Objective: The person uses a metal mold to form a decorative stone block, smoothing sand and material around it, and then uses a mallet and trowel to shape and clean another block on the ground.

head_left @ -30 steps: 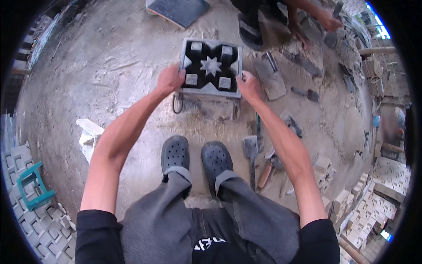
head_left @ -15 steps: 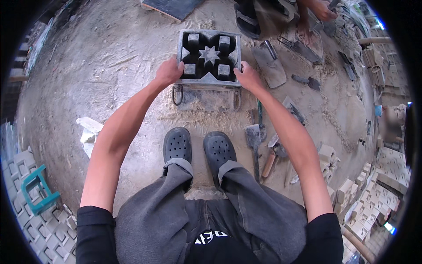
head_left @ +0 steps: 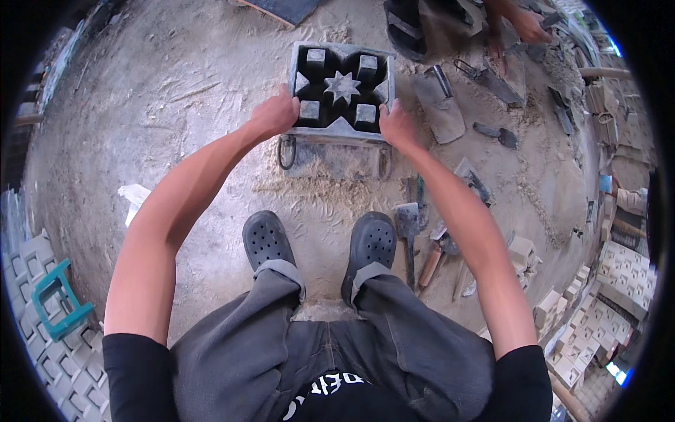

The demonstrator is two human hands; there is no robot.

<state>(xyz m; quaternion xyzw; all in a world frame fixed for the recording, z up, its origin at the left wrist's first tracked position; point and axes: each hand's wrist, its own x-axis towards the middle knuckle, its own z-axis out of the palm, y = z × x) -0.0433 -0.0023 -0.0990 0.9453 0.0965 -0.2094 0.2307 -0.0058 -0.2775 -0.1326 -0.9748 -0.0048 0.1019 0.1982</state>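
Observation:
A square grey block mould (head_left: 343, 129) lies ahead of me, with a star-shaped core in its middle and a square peg near each corner. My left hand (head_left: 276, 114) is closed on its left side, close to the near corner. On the opposite side my right hand (head_left: 399, 126) grips the wall with the thumb over the rim. Just under the mould's near edge shows a sand-covered base (head_left: 330, 160). A wire loop handle (head_left: 286, 152) hangs at the base's left end; another is at the right. What lies beneath the mould is hidden.
Trowels, including a wide one (head_left: 441, 112), and a small spade (head_left: 410, 221) lie to the right. Another person's hand (head_left: 529, 27) works at the far right near a sandal (head_left: 404, 32). Left stands a teal stool (head_left: 62, 300); pale blocks (head_left: 612, 327) are stacked right.
My feet have stepped further apart. In the picture the mould sits slightly higher and to the right, along with its surroundings. Both hands keep hold of its sides.

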